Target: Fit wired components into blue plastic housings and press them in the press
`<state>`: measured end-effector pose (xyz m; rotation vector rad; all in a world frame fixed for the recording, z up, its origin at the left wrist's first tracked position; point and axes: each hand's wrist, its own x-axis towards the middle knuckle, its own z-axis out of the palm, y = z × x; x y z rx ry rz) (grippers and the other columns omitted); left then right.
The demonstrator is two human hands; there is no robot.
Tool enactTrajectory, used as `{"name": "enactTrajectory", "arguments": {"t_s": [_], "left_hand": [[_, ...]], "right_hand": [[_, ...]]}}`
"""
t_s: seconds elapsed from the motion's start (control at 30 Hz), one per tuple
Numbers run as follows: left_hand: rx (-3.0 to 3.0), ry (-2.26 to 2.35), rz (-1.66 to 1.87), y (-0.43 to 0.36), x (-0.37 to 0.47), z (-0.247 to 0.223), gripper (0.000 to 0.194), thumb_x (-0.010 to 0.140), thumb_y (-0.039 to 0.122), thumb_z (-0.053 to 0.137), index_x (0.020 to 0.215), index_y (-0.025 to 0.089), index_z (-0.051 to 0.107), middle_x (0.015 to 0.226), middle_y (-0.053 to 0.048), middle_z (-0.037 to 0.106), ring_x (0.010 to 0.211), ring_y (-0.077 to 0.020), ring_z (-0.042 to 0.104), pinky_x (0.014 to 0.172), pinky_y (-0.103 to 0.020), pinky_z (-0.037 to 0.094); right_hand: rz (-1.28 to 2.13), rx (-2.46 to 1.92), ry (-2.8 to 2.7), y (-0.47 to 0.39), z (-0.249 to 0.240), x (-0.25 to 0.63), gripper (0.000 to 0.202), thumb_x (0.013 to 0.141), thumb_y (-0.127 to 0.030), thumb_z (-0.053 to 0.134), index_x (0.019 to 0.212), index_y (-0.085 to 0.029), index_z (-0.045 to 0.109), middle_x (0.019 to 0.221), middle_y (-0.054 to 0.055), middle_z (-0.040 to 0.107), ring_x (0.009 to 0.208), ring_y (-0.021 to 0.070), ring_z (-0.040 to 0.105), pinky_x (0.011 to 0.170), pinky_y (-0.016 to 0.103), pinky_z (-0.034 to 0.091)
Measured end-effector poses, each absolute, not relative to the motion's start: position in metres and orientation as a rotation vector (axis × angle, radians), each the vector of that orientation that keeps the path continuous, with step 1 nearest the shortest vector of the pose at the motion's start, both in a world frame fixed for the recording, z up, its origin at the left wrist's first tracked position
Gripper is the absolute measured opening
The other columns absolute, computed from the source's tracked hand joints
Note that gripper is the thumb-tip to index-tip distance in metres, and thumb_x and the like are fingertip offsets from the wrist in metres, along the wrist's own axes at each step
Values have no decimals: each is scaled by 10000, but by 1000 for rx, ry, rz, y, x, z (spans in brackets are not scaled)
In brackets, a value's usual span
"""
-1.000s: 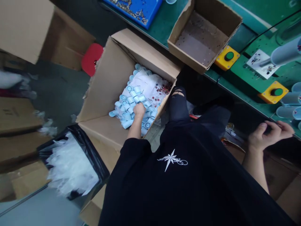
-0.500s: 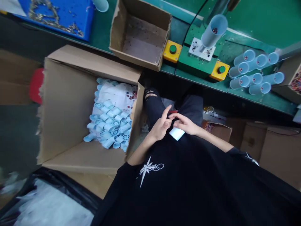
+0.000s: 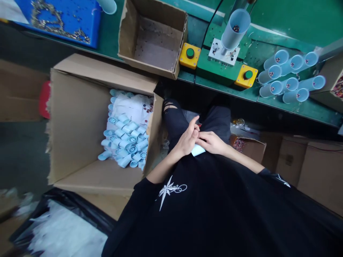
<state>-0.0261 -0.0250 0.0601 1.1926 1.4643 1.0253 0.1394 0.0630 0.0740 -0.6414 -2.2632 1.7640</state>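
Over my lap, my left hand (image 3: 188, 139) and my right hand (image 3: 213, 142) touch each other. A light blue cup-like piece (image 3: 197, 150) shows just below them, partly covered by the right hand's fingers. My left hand has its index finger stretched out and its other fingers bent; whether it grips anything is hidden. The right fingers are bent together over the top of the blue piece. To the left, many similar light blue pieces (image 3: 125, 144) lie in a large open cardboard box (image 3: 77, 123).
On the green bench stand a small cardboard box (image 3: 160, 66), a press fixture (image 3: 224, 53) holding a blue cup (image 3: 236, 29), two yellow button boxes (image 3: 190, 55) (image 3: 245, 76), several blue cups (image 3: 290, 85) and a blue tray (image 3: 93, 26). A black bag (image 3: 80, 207) lies at lower left.
My hands have come closer together, and the left hand now overlaps the right fingertips. The blue piece is more covered. The whole view has shifted slightly.
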Motion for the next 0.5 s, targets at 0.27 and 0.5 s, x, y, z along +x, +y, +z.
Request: {"name": "enactTrajectory", "arguments": {"t_s": [0.27, 0.5], "left_hand": [[1311, 1258, 575, -34, -66, 96, 304, 1074, 420, 495, 954, 237, 706, 859, -17, 730, 822, -194, 692, 807, -329, 561], [1114, 1526, 939, -44, -88, 100, 273, 1055, 384, 558, 1103, 209, 763, 812, -20, 735, 703, -148, 675, 668, -267, 545]], "right_hand": [[2032, -911, -1659, 70, 73, 164, 470, 1016, -638, 622, 923, -197, 754, 899, 66, 776, 785, 172, 706, 706, 293, 558], [2278, -451, -2157, 89, 72, 186, 503, 892, -574, 813, 1252, -227, 765, 1209, 87, 786, 1064, 224, 755, 951, 356, 593]]}}
